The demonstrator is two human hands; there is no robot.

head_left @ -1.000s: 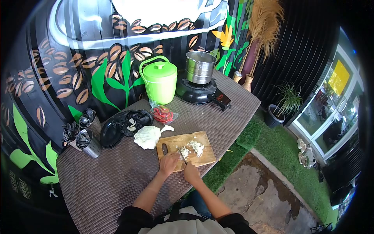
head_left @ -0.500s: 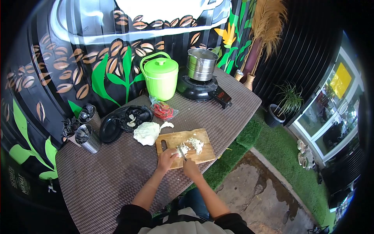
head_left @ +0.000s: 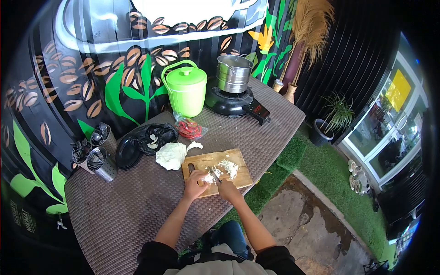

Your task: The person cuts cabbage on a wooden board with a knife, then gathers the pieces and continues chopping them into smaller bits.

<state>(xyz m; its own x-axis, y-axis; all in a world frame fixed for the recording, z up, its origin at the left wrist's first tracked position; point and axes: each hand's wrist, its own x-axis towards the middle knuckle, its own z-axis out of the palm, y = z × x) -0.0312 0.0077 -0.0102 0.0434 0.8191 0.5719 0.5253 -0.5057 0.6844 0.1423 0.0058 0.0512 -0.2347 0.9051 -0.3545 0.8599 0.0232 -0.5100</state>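
A wooden cutting board (head_left: 243, 181) lies near the table's front edge. My right hand (head_left: 229, 190) is closed around the handle of a knife (head_left: 213, 174), whose blade is down among shredded cabbage on the board. My left hand (head_left: 195, 184) is at the board's left part, fingers and thumb bent around a small piece of cabbage (head_left: 208, 178) beside the blade. Farther right on the board sits a loose pile of chopped cabbage (head_left: 230, 169). A pale cabbage head (head_left: 171, 156) rests on the table just beyond the board's left corner.
Behind the board are a black plastic bag (head_left: 162, 133), black plates (head_left: 128, 153) and a bag of red chillies (head_left: 189, 128). Cutlery holders (head_left: 103, 165) stand at left. A green lidded bucket (head_left: 185, 94) and a steel pot (head_left: 233, 75) on a black stove (head_left: 224, 103) stand at the back.
My left hand's fingers have shifted and spread slightly around the cabbage. The knife stays in my right hand, its blade now tilted more to the left. The view has shifted slightly.
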